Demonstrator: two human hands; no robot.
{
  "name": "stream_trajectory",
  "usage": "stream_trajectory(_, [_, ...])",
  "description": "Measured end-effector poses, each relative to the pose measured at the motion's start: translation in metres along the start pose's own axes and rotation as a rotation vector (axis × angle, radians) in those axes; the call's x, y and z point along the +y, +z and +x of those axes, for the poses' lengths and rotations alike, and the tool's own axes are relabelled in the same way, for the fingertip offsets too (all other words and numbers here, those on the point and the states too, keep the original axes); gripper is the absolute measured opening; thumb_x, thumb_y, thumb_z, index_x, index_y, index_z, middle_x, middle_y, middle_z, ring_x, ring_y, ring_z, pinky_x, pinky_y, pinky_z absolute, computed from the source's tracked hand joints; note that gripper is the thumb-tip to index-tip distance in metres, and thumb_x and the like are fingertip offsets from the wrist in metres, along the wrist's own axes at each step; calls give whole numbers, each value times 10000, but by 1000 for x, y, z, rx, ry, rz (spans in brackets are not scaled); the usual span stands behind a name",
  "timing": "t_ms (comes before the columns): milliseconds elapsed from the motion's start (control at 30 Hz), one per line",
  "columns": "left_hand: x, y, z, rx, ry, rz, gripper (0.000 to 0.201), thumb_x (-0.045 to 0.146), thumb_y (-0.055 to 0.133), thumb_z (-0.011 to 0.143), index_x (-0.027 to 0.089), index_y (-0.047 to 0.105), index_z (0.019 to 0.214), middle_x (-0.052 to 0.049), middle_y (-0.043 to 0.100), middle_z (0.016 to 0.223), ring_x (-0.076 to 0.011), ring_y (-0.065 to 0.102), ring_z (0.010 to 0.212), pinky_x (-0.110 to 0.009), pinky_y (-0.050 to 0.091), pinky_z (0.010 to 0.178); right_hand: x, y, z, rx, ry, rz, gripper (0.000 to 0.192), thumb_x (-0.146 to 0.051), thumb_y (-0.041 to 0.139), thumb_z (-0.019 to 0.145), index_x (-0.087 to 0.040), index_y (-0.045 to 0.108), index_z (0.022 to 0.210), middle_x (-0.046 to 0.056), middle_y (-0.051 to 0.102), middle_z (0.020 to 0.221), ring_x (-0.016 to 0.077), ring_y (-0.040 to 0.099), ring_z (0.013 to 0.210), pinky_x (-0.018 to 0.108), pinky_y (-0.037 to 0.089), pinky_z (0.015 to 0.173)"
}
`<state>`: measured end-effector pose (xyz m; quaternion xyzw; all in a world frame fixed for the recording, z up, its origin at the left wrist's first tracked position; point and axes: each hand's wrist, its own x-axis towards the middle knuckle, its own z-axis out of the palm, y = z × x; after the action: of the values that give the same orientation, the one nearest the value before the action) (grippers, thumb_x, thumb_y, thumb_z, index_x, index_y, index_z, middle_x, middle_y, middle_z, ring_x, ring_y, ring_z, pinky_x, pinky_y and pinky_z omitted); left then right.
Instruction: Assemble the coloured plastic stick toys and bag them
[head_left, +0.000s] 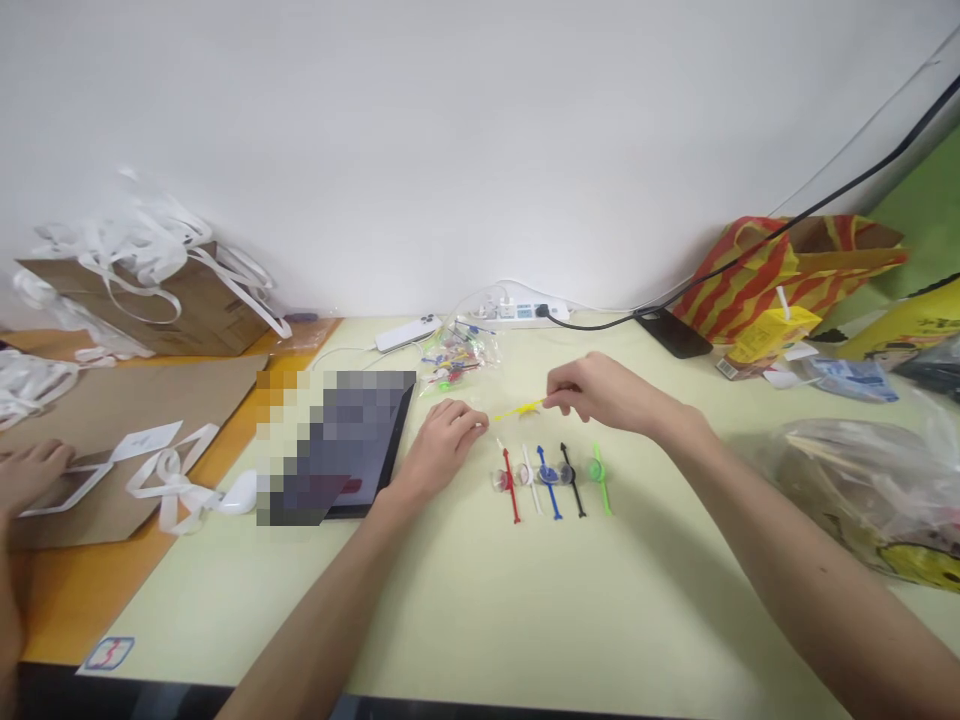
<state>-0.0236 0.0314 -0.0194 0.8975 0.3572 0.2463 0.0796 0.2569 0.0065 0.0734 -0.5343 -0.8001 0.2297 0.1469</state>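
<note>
Fingers of the right hand (pixel 600 395) pinch one end of a yellow strip (pixel 519 410), which hangs just above the pale counter (pixel 480 610). Left hand (pixel 442 445) rests curled on the counter just left of the strip, holding nothing that can be seen. Just below the strip lies a row of red, white, blue, black and green strips (pixel 555 480) side by side. A clear bag of coloured strips (pixel 457 360) sits behind it, and a tablet (pixel 337 440) lies to its left.

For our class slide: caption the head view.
Right hand holds a yellow tie above five coloured ties.
</note>
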Motion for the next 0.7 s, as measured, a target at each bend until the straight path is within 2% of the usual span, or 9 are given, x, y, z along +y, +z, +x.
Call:
stream_trajectory(167, [3, -2, -1, 24, 6, -19, 206, 268, 455, 1036, 229, 645, 966, -47, 663, 941, -208, 580, 959, -381, 442, 926, 3, 13, 41, 7, -40, -79, 178, -215, 629, 868, -199, 713, 712, 0, 674, 615, 126, 541, 483, 284, 336, 555])
stream_trajectory(300, [2, -4, 0, 47, -17, -50, 186, 276, 484, 1027, 222, 638, 938, -42, 664, 923, -206, 576, 944, -376, 445, 920, 7, 24, 48, 8, -52, -68, 171, -121, 563, 869, -195, 711, 824, 14, 717, 722, 123, 557, 514, 277, 341, 576])
stream_trajectory(367, [3, -5, 0, 57, -24, -66, 183, 278, 488, 1027, 221, 635, 933, -42, 660, 917, -206, 575, 942, -372, 446, 915, 9, 30, 49, 48, -62, -42, 194, -72, 548, 854, -198, 680, 922, 11, 727, 769, 123, 558, 531, 271, 339, 586])
stream_trajectory(433, [4, -5, 0, 71, -19, -75, 186, 269, 484, 1029, 219, 634, 930, -41, 657, 912, -203, 575, 935, -370, 446, 910, 12, 37, 51, 94, -74, -14, 172, -69, 569, 851, -201, 642, 934, 3, 722, 772, 128, 559, 552, 266, 338, 593])
stream_trajectory(567, [8, -6, 0, 81, -14, -81, 198, 260, 481, 1032, 220, 648, 934, -42, 658, 916, -200, 572, 928, -378, 448, 910, 15, 53, 58, 139, -113, 27, 74, -169, 634, 893, -205, 627, 829, 12, 718, 816, 158, 615, 706, 266, 382, 667])
stream_trajectory(700, [9, -6, 0, 95, 0, -78, 197, 263, 497, 1024, 235, 672, 938, -44, 664, 918, -203, 573, 931, -390, 460, 901, 16, 62, 64, 190, -188, 71, 65, -219, 679, 893, -206, 652, 836, 54, 721, 986, 212, 631, 970, 306, 427, 817])
